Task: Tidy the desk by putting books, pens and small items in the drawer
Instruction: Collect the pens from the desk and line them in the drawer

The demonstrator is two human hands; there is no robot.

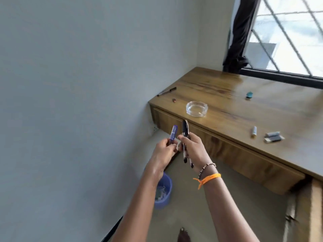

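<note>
Head view is showing two hands held in front of the worktop point(227, 95), off its near left corner. The left hand point(163, 154) is pinching a small purple item point(173, 135), perhaps a cap or an eraser, its fingers curled round the lower end. Just beside it at three o'clock, the right hand point(194, 149) is gripping a bundle of pens point(185, 142), fingers wrapped round the middle. Further toward two o'clock, a black pen point(167, 91), a glass ashtray point(197, 108), a teal item point(249, 94), a small white tube point(254, 131) and a grey packet point(273, 137) are lying on the worktop. Gathering seems to be underway; the drawer point(227, 151) appears shut, so a hand likely needs freeing to open it.
</note>
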